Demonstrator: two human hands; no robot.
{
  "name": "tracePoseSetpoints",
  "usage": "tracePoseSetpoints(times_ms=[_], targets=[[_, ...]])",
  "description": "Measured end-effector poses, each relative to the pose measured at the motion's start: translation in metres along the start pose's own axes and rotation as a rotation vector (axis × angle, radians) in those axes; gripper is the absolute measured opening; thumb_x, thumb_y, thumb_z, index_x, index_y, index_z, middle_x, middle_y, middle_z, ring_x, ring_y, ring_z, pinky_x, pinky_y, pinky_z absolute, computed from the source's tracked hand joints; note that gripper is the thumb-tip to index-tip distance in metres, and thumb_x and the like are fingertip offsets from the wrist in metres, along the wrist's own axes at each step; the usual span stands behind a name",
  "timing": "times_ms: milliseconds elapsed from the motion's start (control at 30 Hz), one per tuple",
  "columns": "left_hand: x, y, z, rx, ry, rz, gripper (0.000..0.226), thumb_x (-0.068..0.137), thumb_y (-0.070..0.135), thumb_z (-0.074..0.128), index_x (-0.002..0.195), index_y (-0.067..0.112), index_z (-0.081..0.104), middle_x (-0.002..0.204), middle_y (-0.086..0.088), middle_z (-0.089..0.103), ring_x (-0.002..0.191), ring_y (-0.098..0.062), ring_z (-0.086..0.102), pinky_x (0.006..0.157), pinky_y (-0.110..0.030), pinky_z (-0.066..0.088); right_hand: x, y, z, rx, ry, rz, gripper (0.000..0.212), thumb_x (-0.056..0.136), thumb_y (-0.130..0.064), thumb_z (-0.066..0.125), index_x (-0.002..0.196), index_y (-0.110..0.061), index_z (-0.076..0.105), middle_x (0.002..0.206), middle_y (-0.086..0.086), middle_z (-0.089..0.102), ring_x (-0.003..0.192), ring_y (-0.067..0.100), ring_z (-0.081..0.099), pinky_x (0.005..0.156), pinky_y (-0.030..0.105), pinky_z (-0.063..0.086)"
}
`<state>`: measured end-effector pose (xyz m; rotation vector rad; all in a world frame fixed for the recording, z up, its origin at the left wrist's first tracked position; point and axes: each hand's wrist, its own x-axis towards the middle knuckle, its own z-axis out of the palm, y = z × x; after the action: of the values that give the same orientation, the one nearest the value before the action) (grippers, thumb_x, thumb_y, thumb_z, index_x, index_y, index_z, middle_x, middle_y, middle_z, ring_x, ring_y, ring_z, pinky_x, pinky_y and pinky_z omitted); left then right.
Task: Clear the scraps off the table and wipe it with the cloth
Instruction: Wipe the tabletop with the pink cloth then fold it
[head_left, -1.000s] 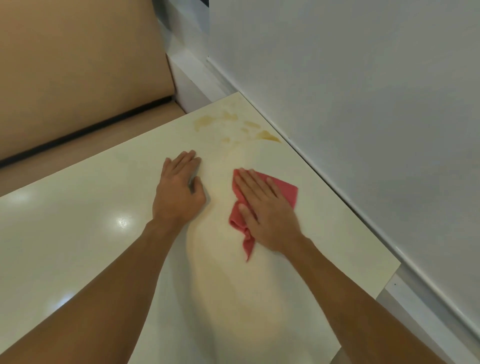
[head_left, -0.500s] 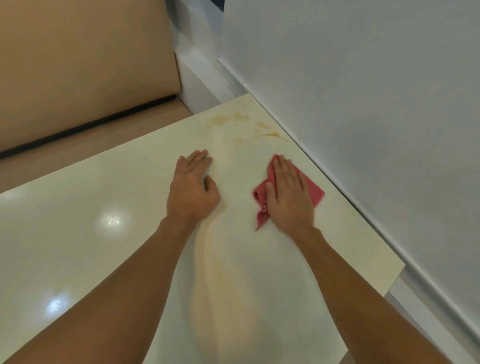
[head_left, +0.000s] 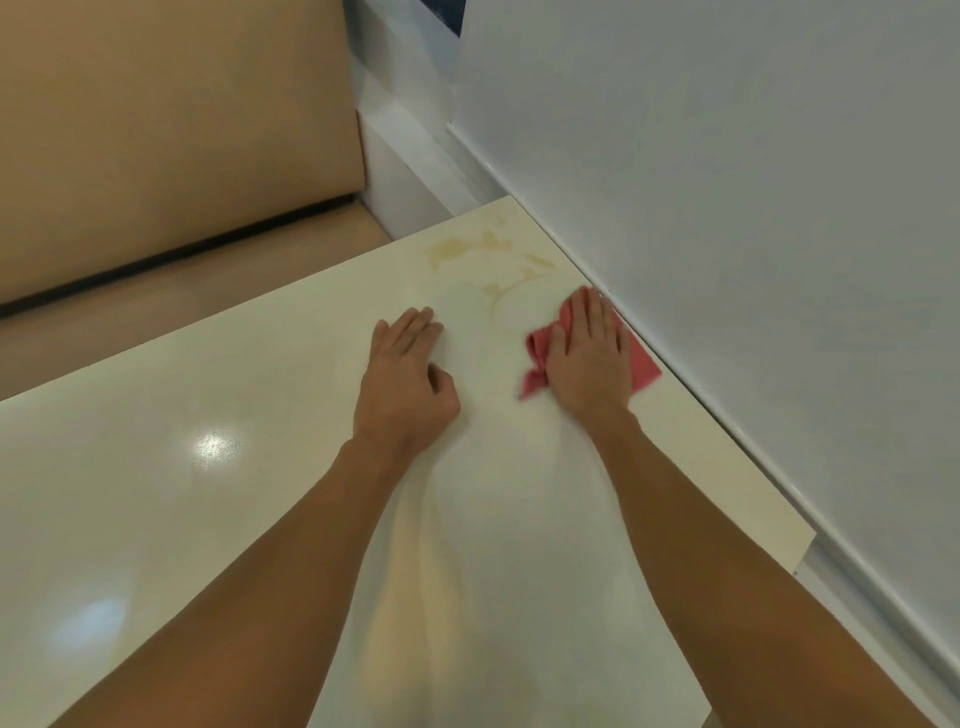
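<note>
A glossy cream table (head_left: 156, 467) fills the lower half of the view. My right hand (head_left: 587, 358) presses flat on a crumpled red cloth (head_left: 644, 366) near the table's right edge, close to the wall. My left hand (head_left: 402, 384) lies flat on the bare table a little to the left, fingers together, holding nothing. Yellowish-brown smears (head_left: 483, 254) mark the far corner just beyond both hands, with a curved streak reaching toward the cloth. No loose scraps show on the table.
A grey-white wall (head_left: 727, 208) runs along the table's right edge. A tan padded bench seat (head_left: 156, 130) with a backrest stands beyond the far edge. A white ledge (head_left: 410, 156) sits in the corner between bench and wall.
My right hand has slid the red cloth away from me and to the right, up to the wall edge near the smears. The left hand has stayed flat in place.
</note>
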<state>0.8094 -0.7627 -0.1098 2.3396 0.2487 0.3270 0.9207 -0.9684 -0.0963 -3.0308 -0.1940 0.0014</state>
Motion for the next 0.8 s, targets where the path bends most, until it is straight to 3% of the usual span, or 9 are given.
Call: tracePoseSetpoints(times_ms=[67,200,300,400,567,700,767,800], targets=[[0.000,0.000,0.003,-0.003,0.001,-0.015,0.061,0.086,0.014,0.046,0.144,0.002,0.059,0.159,-0.009,0.049,0.154,-0.021,0.034,0.132,-0.042,0.012,0.023,-0.034,0.004,0.033,-0.016,0.015,0.065,0.107,-0.042,0.018,0.166,-0.015,0.013,0.175,0.002,0.008,0.161,0.017,0.004,0.130,0.043,0.004],[0.007,-0.002,-0.006,-0.106,0.040,-0.107,0.059,0.087,-0.004,0.048,0.143,0.006,0.060,0.156,-0.007,0.053,0.150,-0.019,0.038,0.128,-0.037,0.025,-0.029,-0.059,0.009,0.054,-0.053,-0.379,0.061,0.110,-0.040,0.019,0.167,-0.018,0.012,0.175,-0.003,0.005,0.160,0.012,-0.001,0.130,0.042,0.006],[0.014,-0.019,-0.022,-0.065,0.087,-0.114,0.057,0.088,-0.007,0.049,0.142,0.008,0.060,0.153,-0.008,0.054,0.148,-0.022,0.041,0.126,-0.035,0.030,-0.097,-0.029,0.001,0.021,-0.101,-0.512,0.058,0.113,-0.037,0.022,0.167,-0.020,0.009,0.175,-0.006,0.000,0.160,0.009,-0.006,0.131,0.041,0.005],[0.030,-0.044,-0.036,0.073,0.085,-0.044,0.051,0.093,-0.001,0.050,0.144,0.002,0.057,0.159,-0.013,0.048,0.152,-0.028,0.035,0.130,-0.040,0.017,-0.118,0.007,-0.008,0.031,-0.103,-0.434,0.058,0.114,-0.036,0.023,0.167,-0.024,0.005,0.174,-0.011,-0.003,0.159,0.007,-0.007,0.131,0.041,0.007],[0.035,-0.047,-0.032,0.196,0.090,0.035,0.057,0.095,0.019,0.038,0.145,-0.002,0.053,0.161,-0.020,0.043,0.153,-0.034,0.033,0.130,-0.049,0.015,-0.088,0.012,-0.002,0.035,-0.044,-0.043,0.066,0.104,-0.041,0.007,0.167,-0.019,0.005,0.174,-0.007,-0.001,0.160,0.009,-0.005,0.130,0.037,0.001],[0.034,-0.048,-0.028,0.230,0.077,0.032,0.060,0.095,0.022,0.034,0.148,0.000,0.052,0.164,-0.018,0.040,0.155,-0.032,0.030,0.130,-0.049,0.013,-0.018,-0.035,0.006,0.113,-0.001,0.233,0.069,0.104,-0.041,0.020,0.167,-0.014,0.010,0.175,0.002,0.004,0.161,0.016,-0.001,0.130,0.044,0.001],[0.035,-0.050,-0.028,0.239,0.081,0.031,0.059,0.095,0.022,0.035,0.148,0.000,0.052,0.164,-0.017,0.040,0.155,-0.031,0.030,0.130,-0.048,0.013,0.007,-0.068,0.005,0.129,-0.009,0.165,0.069,0.105,-0.044,0.023,0.166,-0.014,0.014,0.175,0.003,0.007,0.161,0.018,0.001,0.130,0.045,0.002],[0.035,-0.050,-0.027,0.240,0.089,0.029,0.059,0.095,0.021,0.036,0.147,0.000,0.052,0.163,-0.018,0.041,0.155,-0.032,0.031,0.130,-0.049,0.014,0.008,-0.081,0.004,0.109,-0.015,0.030,0.069,0.105,-0.046,0.022,0.166,-0.015,0.017,0.174,0.003,0.010,0.161,0.018,0.003,0.129,0.044,0.004]])
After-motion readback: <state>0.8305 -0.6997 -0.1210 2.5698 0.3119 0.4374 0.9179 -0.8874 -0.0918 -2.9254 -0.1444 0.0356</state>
